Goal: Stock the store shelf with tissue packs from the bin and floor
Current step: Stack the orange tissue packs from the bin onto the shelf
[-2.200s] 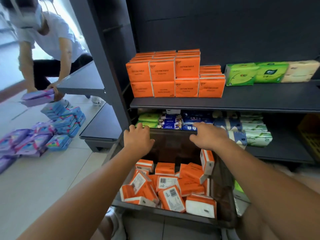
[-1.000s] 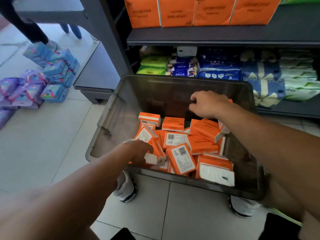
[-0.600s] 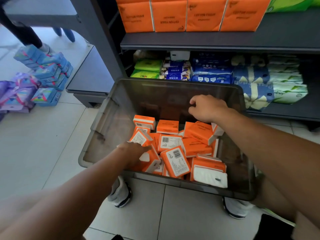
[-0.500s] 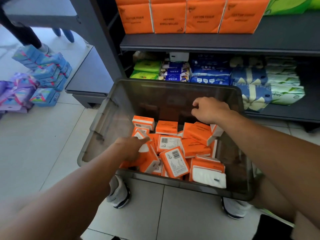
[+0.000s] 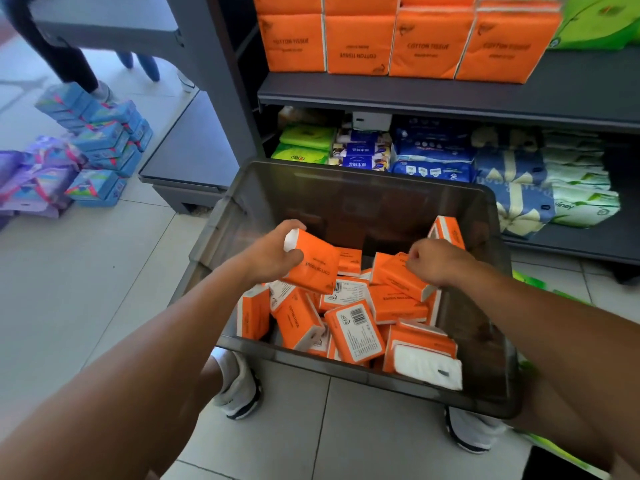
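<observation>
At centre frame, the left hand (image 5: pixel 273 256) grips an orange tissue pack (image 5: pixel 317 268) by its end, held just above the pile in the dark bin (image 5: pixel 346 202) on the floor. Centre right, the right hand (image 5: pixel 433 261) curls its fingers round a second pack (image 5: pixel 398 278) lying on the pile, probably so both go together to the shelf (image 5: pixel 450 95) at top, where matching orange packs (image 5: pixel 360 39) stand.

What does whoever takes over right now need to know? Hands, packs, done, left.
Left hand: grips an orange pack raised over the bin.
Right hand: fingers curled on a second pack lying in the bin.
Done: orange rows stand on the upper shelf.
Left: shelve both packs, then the many loose ones in the bin; blue and purple packs sit on the floor.
</observation>
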